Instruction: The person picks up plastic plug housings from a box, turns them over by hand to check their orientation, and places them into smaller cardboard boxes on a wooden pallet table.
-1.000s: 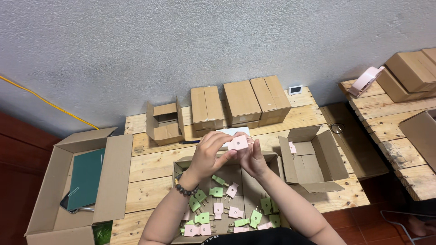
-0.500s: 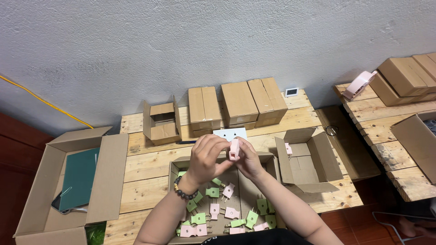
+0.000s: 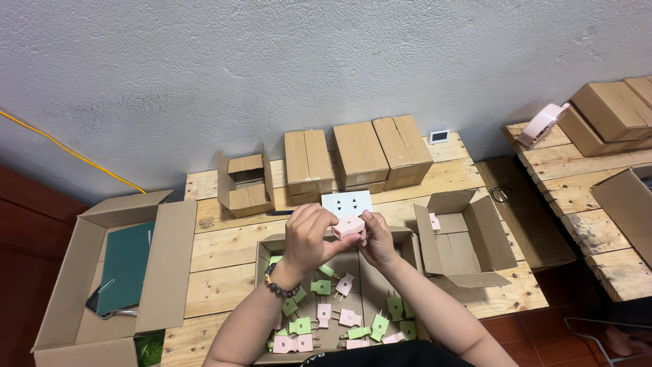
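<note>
Together, both hands, left hand (image 3: 311,234), right hand (image 3: 377,239), pink plug (image 3: 349,226) held level, lengthwise left-right

Small packing workshop: rough pallet-wood table (image 3: 224,248) against grey plaster wall (image 3: 272,61), w/ sealed cartons (image 3: 356,158) at its back edge, open box of plugs (image 3: 339,306) at front.

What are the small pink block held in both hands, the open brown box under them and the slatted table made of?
Small pink block: probably moulded plastic, smooth, even matte colour.
Open brown box: corrugated cardboard, dull, with folded flaps.
Slatted table: unfinished pale wood planks with visible grain and gaps.
Left hand and right hand both grip the block.
</note>
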